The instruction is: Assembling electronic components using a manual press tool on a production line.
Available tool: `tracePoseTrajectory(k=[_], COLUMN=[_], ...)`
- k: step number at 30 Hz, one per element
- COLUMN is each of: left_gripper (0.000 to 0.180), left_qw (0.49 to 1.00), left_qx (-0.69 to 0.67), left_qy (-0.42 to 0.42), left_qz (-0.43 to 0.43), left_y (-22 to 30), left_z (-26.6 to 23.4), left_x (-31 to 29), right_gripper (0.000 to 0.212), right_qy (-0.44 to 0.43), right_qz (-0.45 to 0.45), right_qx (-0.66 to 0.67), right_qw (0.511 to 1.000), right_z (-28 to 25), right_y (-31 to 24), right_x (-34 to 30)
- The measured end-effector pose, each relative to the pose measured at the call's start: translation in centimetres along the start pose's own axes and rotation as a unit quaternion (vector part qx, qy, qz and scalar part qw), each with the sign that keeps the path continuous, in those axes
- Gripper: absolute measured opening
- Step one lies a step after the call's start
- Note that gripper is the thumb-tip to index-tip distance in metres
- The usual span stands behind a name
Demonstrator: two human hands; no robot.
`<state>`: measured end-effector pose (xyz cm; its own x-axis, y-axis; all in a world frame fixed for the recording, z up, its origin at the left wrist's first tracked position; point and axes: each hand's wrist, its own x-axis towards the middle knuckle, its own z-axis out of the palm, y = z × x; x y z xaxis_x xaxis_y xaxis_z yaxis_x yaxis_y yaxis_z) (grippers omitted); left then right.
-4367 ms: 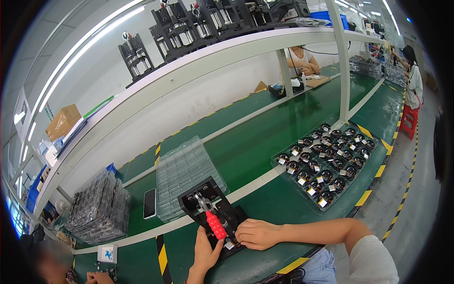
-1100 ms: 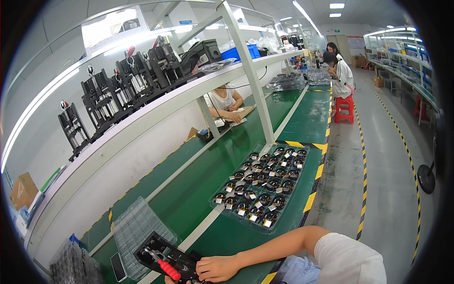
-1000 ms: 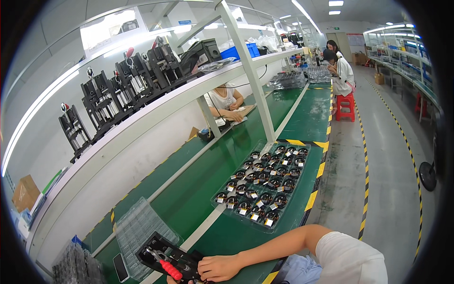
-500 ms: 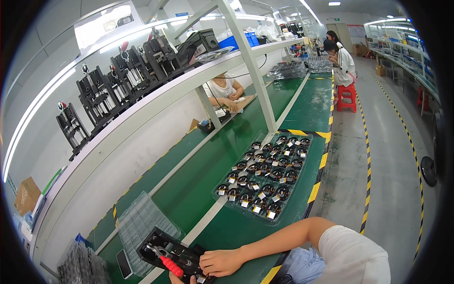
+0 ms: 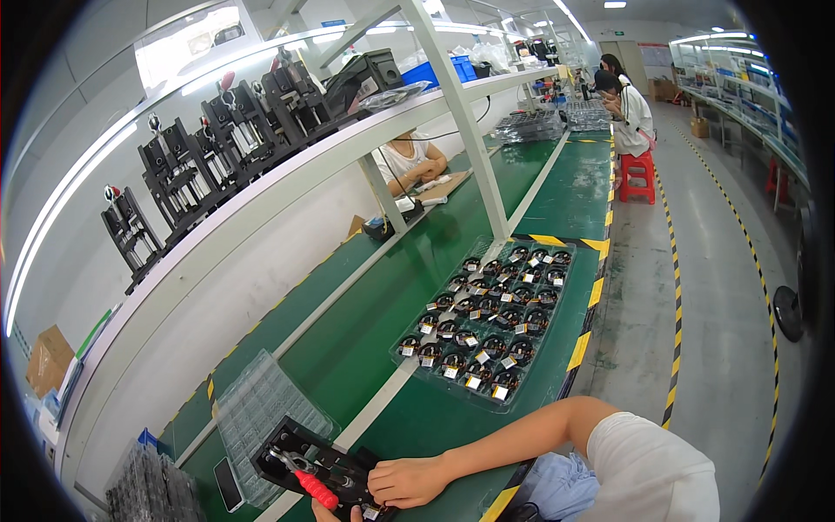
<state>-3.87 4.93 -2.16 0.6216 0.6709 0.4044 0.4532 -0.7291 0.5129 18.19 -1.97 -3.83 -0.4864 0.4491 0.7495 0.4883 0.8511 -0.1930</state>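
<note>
A black toggle-clamp fixture (image 5: 283, 442) with a red handle (image 5: 317, 490) lies at the near edge of the bench. My right hand (image 5: 407, 482) rests on the fixture's right side, fingers curled down and closed; what they grip is hidden beneath them. At the bottom edge my left hand (image 5: 323, 513) shows only in part, its fingers bent close to the red handle and the fixture's near end. A small part with a white label (image 5: 371, 512) sits between the two hands. Beyond lies a clear tray (image 5: 402, 346) filled with several round black coiled parts bearing white labels.
An empty clear tray (image 5: 261, 402) and a phone (image 5: 228, 485) lie left of the fixture, near stacked trays (image 5: 152, 487). Overhead, a shelf (image 5: 287, 183) carries several similar clamp fixtures (image 5: 178, 170). A post (image 5: 470, 130) stands on the bench. Co-workers (image 5: 631, 113) sit farther along.
My hands and the fixture hold almost the same place. Across the bench, a co-worker's arms have shifted.
</note>
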Motion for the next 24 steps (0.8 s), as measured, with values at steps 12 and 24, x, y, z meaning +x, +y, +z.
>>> tracePoseTrajectory(k=[12, 24], left_gripper=[0.071, 0.072], left_qw=[0.999, 0.999], left_qx=[0.035, 0.010], left_qy=[-0.005, -0.010], left_qz=[-0.020, -0.034], left_y=[0.42, 0.29], left_z=[-0.27, -0.15], left_x=[-0.23, -0.24], right_gripper=[0.008, 0.006], right_qy=[0.000, 0.008], right_qz=[0.001, 0.002], right_qx=[0.002, 0.005], right_qw=[1.000, 1.000], right_z=[-0.06, 0.01], right_y=[-0.03, -0.07], right_x=[0.06, 0.15])
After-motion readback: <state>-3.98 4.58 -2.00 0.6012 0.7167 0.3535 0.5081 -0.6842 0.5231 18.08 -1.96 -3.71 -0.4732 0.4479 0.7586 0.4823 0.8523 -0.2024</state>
